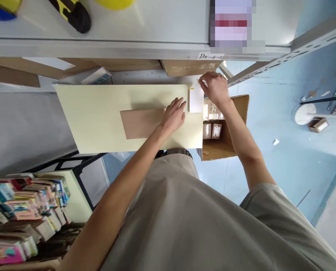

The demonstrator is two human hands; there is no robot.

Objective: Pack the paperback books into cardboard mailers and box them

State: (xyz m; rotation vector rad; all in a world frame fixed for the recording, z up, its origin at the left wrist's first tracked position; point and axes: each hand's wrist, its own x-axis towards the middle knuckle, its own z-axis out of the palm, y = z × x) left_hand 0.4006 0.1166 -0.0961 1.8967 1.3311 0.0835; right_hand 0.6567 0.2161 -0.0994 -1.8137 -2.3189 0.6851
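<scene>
A pale yellow board (97, 116) lies across in front of my body. On it is a flat brown cardboard piece or box (141, 124), with my left hand (173, 114) at its right end, fingers stretched out and pointing right. A white rectangular sheet or flat box (196, 99) with a small yellow mark lies at the board's right end. Just beyond its upper right corner my right hand (215, 87) is closed in a pinch. A tiny pale tip shows at those fingertips, too small to name.
A grey metal shelf (145, 49) with a yellow-black tool (74, 15) runs above the board. An open cardboard box (223, 146) stands below right on the blue floor (272, 150). Books (29, 203) fill a rack at lower left. A metal upright (264, 67) rises at right.
</scene>
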